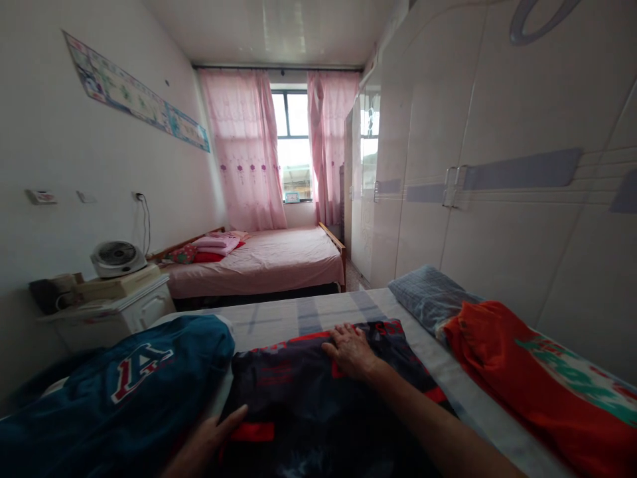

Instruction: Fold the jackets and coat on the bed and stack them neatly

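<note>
Black-and-red printed fabric garment: flat beneath the right hand, beside the left.
Right hand: fingers loosely spread on its far part, seemingly steadying it.
Left hand: at its left edge; cannot tell whether it pinches.
Dark-teal lettered fabric garment: left of the left hand, apparently leaving room.

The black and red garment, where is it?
In the head view, the black and red garment lies bottom centre on the striped sheet under the right hand, between the teal garment, left, and the orange garment, right.
</note>
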The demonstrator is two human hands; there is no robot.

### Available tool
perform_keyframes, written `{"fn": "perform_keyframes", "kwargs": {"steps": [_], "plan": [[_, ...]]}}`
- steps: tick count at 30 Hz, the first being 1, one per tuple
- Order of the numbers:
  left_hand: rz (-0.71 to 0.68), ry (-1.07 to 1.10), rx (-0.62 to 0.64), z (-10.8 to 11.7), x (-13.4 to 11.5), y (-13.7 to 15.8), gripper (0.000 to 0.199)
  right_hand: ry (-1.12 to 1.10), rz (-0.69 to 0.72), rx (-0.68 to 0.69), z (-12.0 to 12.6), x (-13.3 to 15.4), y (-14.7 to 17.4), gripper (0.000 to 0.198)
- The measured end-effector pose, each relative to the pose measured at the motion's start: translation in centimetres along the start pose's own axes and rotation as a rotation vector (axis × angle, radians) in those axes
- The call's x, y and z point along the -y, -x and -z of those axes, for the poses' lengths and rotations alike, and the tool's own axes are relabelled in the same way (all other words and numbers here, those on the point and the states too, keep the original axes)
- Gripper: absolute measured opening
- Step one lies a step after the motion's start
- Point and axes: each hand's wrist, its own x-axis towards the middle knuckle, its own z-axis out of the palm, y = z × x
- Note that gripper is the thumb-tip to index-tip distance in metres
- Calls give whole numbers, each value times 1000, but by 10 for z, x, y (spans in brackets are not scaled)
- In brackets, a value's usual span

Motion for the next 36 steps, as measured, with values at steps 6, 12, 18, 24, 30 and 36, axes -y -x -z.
{"fn": "perform_keyframes", "kwargs": {"steps": [6,12,18,24,30,36], "plan": [[-18,202,58,1,6,-14,58,24,0,-19,-14,14,-15,51],[-53,270,89,-11,-18,8,58,32,0,5,-16,12,0,55],[-99,262,157,-31,-38,31,54,73,63,-22,-20,8,48,57],[-159,252,238,-62,-59,38,49,24,123,3,-15,-3,84,55],[-349,194,422,-129,-90,40,31,-338,156,26,22,-11,110,46],[-458,-7,528,-235,-91,15,31,-998,-311,-177,60,-68,128,56]]}}
